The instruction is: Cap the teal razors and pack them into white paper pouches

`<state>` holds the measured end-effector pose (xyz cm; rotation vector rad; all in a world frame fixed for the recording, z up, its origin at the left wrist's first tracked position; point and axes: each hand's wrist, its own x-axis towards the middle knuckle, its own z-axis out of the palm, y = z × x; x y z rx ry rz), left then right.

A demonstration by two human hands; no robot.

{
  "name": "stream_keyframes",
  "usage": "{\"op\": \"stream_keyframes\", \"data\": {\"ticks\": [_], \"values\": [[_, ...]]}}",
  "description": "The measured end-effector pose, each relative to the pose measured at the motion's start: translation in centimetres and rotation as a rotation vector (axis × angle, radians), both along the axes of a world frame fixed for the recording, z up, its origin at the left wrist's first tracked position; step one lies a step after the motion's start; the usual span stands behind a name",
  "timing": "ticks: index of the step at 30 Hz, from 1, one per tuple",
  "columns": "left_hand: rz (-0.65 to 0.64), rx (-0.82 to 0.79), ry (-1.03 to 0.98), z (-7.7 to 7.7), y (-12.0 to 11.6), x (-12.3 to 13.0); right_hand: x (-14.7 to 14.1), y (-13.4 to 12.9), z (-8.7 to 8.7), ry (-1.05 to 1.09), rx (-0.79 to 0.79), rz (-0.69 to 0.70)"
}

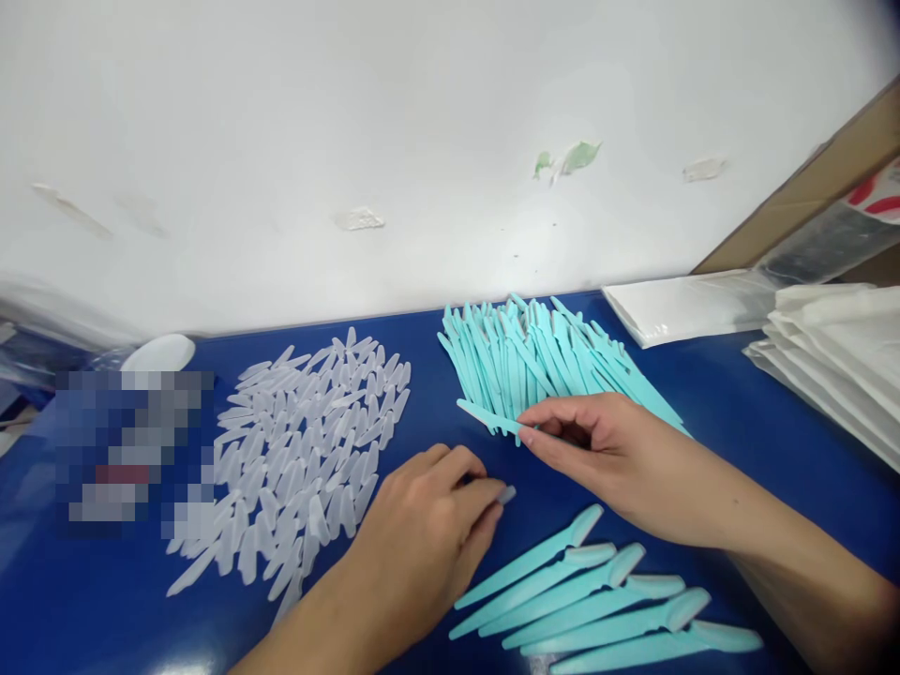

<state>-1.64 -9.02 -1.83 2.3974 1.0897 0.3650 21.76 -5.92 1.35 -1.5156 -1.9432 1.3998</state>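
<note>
My right hand pinches a turquoise razor-like stick between thumb and fingers, its tip pointing left. Lower and to the left, my left hand is closed on a small translucent cap, which sticks out past the fingertips. Behind my right hand lies a dense pile of turquoise sticks. Many loose translucent caps are spread to the left of my left hand. Nearest me, several turquoise sticks lie in a fanned row, with pale caps on their upper right ends.
The blue table meets a white wall. White plastic bags and a cardboard box are at the right. A round white object and a blurred-out patch are at the left.
</note>
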Motion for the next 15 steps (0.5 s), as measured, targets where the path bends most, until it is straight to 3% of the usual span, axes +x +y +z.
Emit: {"op": "stream_keyframes", "data": {"ticks": [5, 8, 10, 15], "values": [[0.012, -0.005, 0.123, 0.5, -0.5, 0.1, 0.1, 0.0, -0.2, -0.017, -0.013, 0.014], [0.057, -0.083, 0.046, 1.1, -0.4, -0.4, 0.1, 0.1, -0.3, -0.019, -0.005, 0.015], [0.19, -0.211, -0.119, 1.4, 0.4, -1.4, 0.1, 0.0, -0.3, -0.005, -0.015, 0.017], [0.678, -0.558, -0.715, 1.6, 2.8, -4.0, -0.3, -0.3, 0.1, 0.045, -0.119, 0.039]]}}
